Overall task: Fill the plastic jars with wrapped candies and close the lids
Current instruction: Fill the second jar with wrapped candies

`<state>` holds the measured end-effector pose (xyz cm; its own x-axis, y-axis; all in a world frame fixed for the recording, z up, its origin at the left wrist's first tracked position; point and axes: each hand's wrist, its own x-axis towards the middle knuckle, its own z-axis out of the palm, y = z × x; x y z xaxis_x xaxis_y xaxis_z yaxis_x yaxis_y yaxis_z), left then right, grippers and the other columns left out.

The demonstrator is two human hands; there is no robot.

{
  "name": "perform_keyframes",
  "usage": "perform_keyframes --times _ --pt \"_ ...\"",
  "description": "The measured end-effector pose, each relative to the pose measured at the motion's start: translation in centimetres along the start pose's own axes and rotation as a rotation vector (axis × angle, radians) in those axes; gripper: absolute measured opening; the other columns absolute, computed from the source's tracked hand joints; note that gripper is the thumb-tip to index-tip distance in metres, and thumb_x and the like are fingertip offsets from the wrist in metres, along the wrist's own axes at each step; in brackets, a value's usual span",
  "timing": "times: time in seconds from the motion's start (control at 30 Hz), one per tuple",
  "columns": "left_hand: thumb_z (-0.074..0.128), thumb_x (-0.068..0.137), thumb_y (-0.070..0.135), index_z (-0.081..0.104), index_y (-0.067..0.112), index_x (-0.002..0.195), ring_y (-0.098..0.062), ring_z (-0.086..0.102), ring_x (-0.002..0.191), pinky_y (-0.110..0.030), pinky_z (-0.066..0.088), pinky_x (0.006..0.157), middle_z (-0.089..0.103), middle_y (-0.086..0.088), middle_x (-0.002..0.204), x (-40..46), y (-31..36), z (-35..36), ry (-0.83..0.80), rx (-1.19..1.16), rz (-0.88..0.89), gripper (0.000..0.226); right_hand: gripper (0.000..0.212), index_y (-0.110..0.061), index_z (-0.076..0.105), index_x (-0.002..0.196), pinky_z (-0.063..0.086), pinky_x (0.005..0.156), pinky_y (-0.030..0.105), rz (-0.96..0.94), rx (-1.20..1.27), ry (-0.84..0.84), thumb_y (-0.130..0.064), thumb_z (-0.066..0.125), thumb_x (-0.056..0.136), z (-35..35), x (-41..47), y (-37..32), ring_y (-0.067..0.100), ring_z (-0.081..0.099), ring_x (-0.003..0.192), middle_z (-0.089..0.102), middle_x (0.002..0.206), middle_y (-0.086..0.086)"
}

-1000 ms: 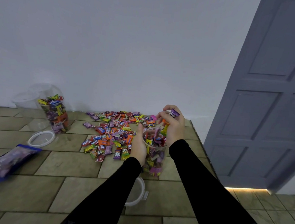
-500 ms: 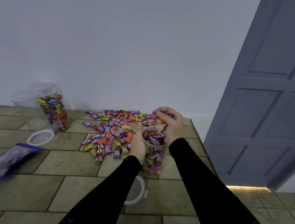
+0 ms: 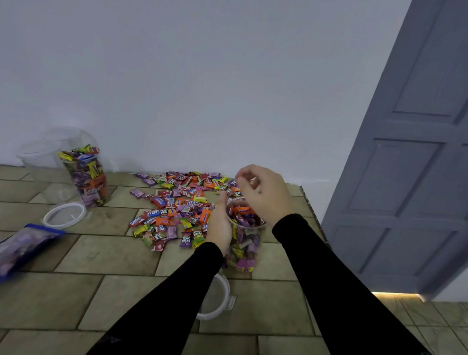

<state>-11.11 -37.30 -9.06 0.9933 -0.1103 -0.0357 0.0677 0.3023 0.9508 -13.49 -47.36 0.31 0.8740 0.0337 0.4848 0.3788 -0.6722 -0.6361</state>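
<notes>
jar (image 3: 246, 242) upright, mouth up | left hand (image 3: 219, 228) grips it | right hand (image 3: 265, 192) curled above, contents unclear

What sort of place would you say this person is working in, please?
Most likely a room in a home, with the work done on the floor: a tiled floor meets a plain white wall, and a grey panelled door stands to the right, light showing under it.

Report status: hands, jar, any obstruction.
Left hand grips candy jar. Right hand above its mouth, fingers curled. Jar near full, lid off. No obstruction.
</notes>
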Motion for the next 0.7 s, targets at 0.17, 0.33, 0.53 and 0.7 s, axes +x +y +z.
perform_keyframes --times 0.17,0.33,0.53,0.7 --pt "0.042 0.067 0.09 0.061 0.012 0.129 -0.021 0.054 0.125 -0.045 0.033 0.113 0.062 -0.009 0.13 0.4 -0.4 -0.3 0.081 0.026 -0.037 0.101 0.022 -0.014 0.07 0.104 0.049 0.077 0.028 0.06 -0.543 -0.337 -0.028 0.061 0.09 -1.0 -0.2 -1.7 0.019 0.063 0.093 0.068 0.101 0.002" --pt "0.026 0.102 0.049 0.07 0.006 0.084 -0.012 0.065 0.07 -0.03 0.047 0.076 0.069 -0.001 0.07 -0.2 0.2 0.2 0.036 0.03 0.019 0.064 0.02 -0.004 0.071 0.101 0.044 0.062 0.025 0.068 -0.649 -0.553 -0.016 0.063 0.087 -0.6 -0.3 -3.0 0.023 0.058 0.078 0.061 0.079 0.008" --pt "0.024 0.104 0.043 0.069 0.017 0.057 -0.006 0.058 0.052 -0.025 0.042 0.062 0.062 0.004 0.055 0.0 0.1 0.2 0.012 -0.022 0.034 0.07 0.019 -0.005 0.075 0.1 0.05 0.08 0.029 0.09 -0.609 -0.604 -0.012 0.063 0.087 -0.2 0.1 -2.6 0.022 0.064 0.087 0.069 0.092 0.009" --pt "0.028 0.098 0.059 0.071 0.015 0.102 -0.008 0.068 0.093 -0.029 0.048 0.093 0.074 -0.002 0.097 -0.2 0.3 -0.3 -0.012 0.062 0.006 0.062 0.016 -0.008 0.077 0.095 0.043 0.062 0.022 0.123 -0.431 -0.485 -0.017 0.066 0.087 -0.6 0.3 -1.7 0.016 0.06 0.075 0.07 0.087 0.005"
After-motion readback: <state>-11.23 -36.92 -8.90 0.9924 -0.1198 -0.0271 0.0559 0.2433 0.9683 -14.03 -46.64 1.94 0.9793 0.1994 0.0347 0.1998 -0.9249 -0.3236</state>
